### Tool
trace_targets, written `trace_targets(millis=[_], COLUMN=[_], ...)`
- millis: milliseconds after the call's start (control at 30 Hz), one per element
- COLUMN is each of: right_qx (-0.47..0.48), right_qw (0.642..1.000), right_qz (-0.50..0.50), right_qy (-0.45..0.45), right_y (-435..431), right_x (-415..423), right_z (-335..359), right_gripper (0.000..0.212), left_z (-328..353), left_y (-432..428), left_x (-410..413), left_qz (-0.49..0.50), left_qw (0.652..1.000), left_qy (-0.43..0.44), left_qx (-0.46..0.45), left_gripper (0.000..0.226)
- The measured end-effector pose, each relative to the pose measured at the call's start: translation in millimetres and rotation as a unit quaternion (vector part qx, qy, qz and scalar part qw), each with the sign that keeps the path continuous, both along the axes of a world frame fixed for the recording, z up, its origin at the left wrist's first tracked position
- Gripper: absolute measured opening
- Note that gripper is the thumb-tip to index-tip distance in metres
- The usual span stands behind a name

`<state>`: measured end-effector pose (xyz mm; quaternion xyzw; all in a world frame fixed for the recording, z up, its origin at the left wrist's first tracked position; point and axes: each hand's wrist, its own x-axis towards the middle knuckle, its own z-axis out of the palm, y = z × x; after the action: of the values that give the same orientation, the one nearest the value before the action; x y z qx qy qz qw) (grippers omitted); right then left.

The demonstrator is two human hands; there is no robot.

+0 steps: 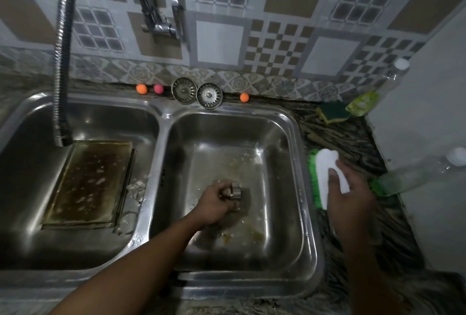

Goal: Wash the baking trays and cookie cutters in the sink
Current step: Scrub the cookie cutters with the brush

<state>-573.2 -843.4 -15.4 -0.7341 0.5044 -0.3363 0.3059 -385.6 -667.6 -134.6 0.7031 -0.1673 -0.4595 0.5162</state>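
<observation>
A dirty baking tray [88,183] with brown baked-on stains and suds lies tilted in the left basin. Low in the right basin [285,153], my left hand [216,203] is closed around a metal cookie cutter [235,191]. On the counter just right of that basin, my right hand [350,188] grips a white scrubbing brush [327,171] with green bristles. Brownish residue and water cover the floor of the right basin.
A flexible metal faucet hose [63,62] hangs over the left basin. Two sink strainers [196,91] and small orange and pink balls [141,88] line the back ledge. A green sponge [332,112] and two plastic bottles [413,173] occupy the counter at right, beside a white wall.
</observation>
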Motion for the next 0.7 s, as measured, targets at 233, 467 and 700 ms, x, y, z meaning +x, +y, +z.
trace_targets(millis=[233, 467, 700], right_qx=[0.09, 0.087, 0.145], right_qw=[0.974, 0.979, 0.971], right_qz=[0.207, 0.179, 0.186], right_qy=[-0.024, -0.039, -0.039], right_y=[65, 74, 82], right_x=[80, 105, 103], right_z=[-12, -9, -7], right_gripper=[0.026, 0.022, 0.018], left_z=[45, 59, 68], left_y=[-5, 15, 15], left_x=[21, 28, 36], left_qz=[-0.005, 0.019, 0.118], left_qw=[0.991, 0.989, 0.967], left_qy=[-0.123, -0.123, 0.138], left_qx=[-0.058, -0.086, -0.181], left_gripper=[0.036, 0.051, 0.042])
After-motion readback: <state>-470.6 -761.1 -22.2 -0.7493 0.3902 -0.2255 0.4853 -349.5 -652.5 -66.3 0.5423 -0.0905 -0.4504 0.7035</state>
